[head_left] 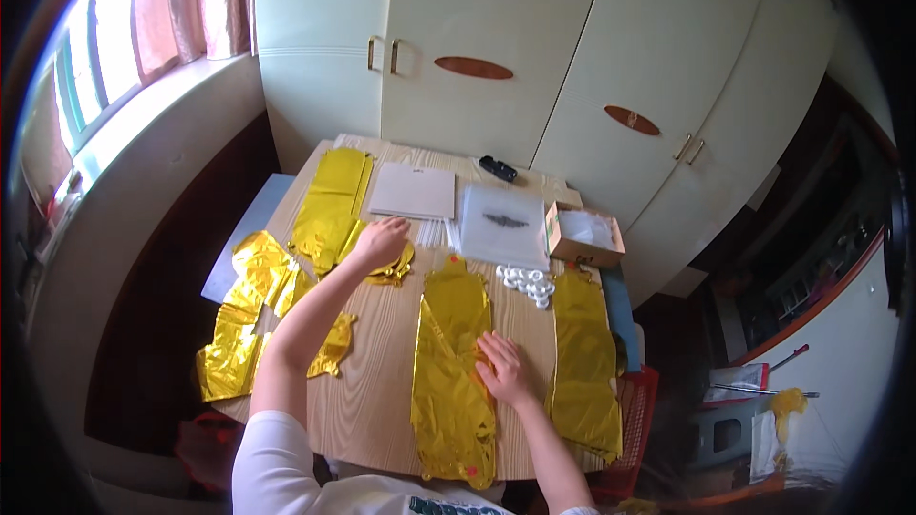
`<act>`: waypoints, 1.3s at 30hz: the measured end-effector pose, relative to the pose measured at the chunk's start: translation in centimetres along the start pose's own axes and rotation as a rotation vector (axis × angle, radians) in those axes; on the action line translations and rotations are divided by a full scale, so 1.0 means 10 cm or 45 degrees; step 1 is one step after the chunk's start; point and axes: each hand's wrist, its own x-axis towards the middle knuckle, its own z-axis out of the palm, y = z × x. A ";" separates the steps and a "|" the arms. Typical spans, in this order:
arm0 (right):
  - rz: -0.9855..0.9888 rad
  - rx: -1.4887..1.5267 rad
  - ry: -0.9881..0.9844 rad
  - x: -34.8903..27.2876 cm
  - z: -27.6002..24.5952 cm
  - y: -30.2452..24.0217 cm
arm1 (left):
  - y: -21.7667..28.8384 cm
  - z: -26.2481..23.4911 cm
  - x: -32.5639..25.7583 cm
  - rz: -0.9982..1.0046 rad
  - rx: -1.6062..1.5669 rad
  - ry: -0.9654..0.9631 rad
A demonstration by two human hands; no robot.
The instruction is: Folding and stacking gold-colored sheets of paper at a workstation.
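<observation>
A flat gold foil piece, like an uninflated balloon (444, 324), lies lengthwise on the wooden table in front of me. My right hand (503, 367) rests on its right edge, fingers stretched out. Farther off to the left, my left hand (384, 240) is over a folded gold foil stack (329, 195), fingers curled together; what they pinch, if anything, is hidden. More crumpled gold foil (239, 324) spreads along the table's left edge. Another flat gold foil piece (584, 362) lies to the right of my right hand.
At the back are pale cardboard sheets (413, 193), thin white sticks (436, 233), clear plastic bags (501, 229) and a black object (497, 168). Small white rolls (528, 284) sit near an open box (584, 250). A red plastic basket (634, 429) stands beside the table; cabinets (477, 10) rise behind.
</observation>
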 end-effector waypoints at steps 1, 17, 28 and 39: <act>0.006 0.002 0.004 0.00 -0.01 0.00 | -0.11 0.03 0.18 0.010 0.026 0.026; -0.013 0.013 0.027 0.06 -0.11 -0.04 | -0.97 0.68 1.07 0.124 0.127 -0.022; -0.001 -0.016 -0.001 0.07 -0.13 -0.04 | -0.72 0.45 1.11 0.079 0.328 0.061; 0.316 0.396 0.323 0.00 -0.17 -0.02 | 0.77 -0.72 0.05 0.662 0.300 0.660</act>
